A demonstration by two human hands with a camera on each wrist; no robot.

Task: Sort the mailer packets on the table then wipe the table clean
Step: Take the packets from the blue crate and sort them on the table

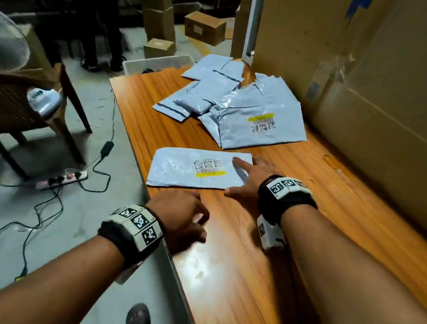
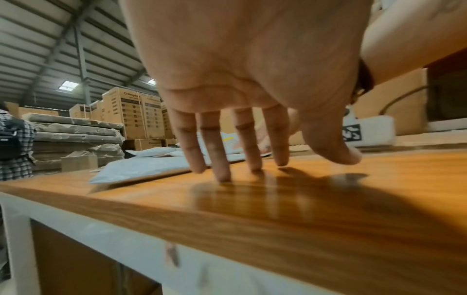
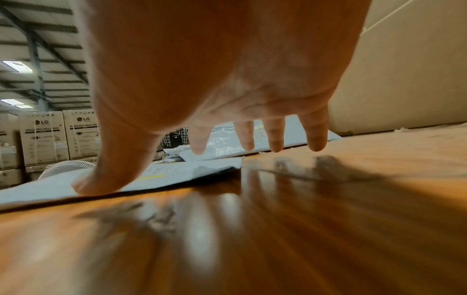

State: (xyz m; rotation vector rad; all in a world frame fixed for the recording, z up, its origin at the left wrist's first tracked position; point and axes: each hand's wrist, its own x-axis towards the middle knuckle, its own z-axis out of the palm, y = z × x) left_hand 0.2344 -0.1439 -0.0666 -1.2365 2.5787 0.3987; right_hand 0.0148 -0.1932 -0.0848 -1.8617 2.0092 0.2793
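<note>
Sorting in progress, wipe not started; no cloth visible. One mailer packet (image 1: 199, 169) lies flat, label up, alone near the left edge of the table (image 1: 259, 270), apart from the unsorted heap of packets (image 1: 234, 102) at the far end against the big cardboard box (image 1: 390, 93). Looks like the start of a sorted stack, kept near for reach. Right hand (image 1: 250, 178) spread wide, thumb on the packet's near right corner, probably squaring it. Left hand (image 1: 182, 217) relaxed, holding nothing, fingertips (image 2: 222, 175) at the table just beside the packet's near edge.
</note>
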